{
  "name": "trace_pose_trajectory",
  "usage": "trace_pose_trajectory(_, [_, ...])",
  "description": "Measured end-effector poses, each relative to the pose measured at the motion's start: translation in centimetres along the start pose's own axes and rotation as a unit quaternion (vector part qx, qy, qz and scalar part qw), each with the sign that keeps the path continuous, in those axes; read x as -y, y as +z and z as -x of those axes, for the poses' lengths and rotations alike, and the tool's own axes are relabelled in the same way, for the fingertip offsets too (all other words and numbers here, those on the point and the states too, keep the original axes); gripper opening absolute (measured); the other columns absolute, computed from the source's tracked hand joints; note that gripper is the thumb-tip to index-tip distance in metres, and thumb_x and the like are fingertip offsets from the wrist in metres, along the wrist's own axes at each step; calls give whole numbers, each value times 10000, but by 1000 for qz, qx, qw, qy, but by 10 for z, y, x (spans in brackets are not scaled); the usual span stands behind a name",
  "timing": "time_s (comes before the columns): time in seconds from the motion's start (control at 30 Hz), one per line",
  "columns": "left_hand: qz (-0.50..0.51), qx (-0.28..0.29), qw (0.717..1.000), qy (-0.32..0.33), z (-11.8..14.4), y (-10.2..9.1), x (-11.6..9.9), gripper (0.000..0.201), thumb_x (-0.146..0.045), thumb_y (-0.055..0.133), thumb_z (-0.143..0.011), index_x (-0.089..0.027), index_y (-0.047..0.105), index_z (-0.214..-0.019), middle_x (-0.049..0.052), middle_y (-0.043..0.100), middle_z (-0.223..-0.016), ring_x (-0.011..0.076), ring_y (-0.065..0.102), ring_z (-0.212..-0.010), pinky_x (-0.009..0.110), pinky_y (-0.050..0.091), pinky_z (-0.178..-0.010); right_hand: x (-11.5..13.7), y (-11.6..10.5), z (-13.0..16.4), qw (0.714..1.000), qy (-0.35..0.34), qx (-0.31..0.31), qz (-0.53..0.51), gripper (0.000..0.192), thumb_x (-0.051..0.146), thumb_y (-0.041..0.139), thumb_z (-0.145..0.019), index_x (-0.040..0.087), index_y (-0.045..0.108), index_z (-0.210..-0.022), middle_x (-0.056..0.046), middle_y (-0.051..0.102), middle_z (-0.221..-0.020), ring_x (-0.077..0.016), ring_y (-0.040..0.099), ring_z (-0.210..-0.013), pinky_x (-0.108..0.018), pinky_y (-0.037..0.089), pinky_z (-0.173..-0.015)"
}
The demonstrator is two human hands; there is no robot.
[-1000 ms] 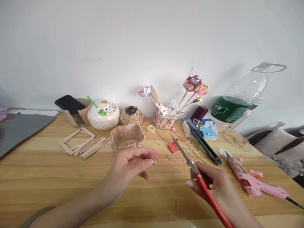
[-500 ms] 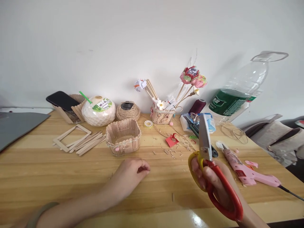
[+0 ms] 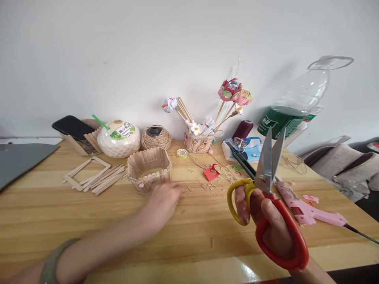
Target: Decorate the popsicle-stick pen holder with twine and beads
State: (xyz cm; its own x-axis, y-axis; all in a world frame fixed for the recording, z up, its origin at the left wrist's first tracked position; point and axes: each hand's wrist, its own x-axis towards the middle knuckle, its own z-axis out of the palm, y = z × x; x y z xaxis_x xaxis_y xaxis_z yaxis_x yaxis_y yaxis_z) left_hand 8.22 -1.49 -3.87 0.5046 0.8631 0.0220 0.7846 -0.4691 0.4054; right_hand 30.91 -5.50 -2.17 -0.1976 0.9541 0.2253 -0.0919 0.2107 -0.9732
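The right hand (image 3: 266, 221) grips the scissors (image 3: 268, 185), blades slightly apart, pointing up. The left hand (image 3: 162, 201) lies fingers down on the table (image 3: 89, 221), curled; just beyond its fingertips stands the stick basket (image 3: 149, 169), its contents unclear. Farther, a small pot (image 3: 199, 142) holds paper flowers (image 3: 233, 91).

The fingertips of the left hand (image 3: 162, 200) are turned away towards the stick basket (image 3: 149, 169), so what they touch cannot be told. The right hand (image 3: 268, 221) is partly covered by the loops of the scissors (image 3: 268, 185), and its wrist is cut off by the lower picture edge. The cable of the pink glue gun (image 3: 308, 208) is cut off at the right edge. The coconut drink's label (image 3: 122, 131) is too small to be read.
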Motion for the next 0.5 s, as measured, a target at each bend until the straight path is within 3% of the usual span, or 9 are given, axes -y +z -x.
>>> trace_pose_trajectory(0.3, [-79,31,993,83,-27,11,-4,314,32,358,-782,-99,633,-859,140,604,-907,271,564,-852,389,475,-719,-1,-2,5,1000,18,7,9,417,623,448,-812,211,492,-757,28,428,-561,-131,351,-498,-287,265,-488])
trace_pose_trajectory(0.5, [-44,40,994,90,-30,6,-4,270,4,357,-806,-112,601,-803,138,601,-873,271,553,-847,407,450,-746,-6,-3,6,1000,19,14,-1,384,590,436,-836,214,486,-772,29,421,-593,-129,350,-504,-282,275,-496])
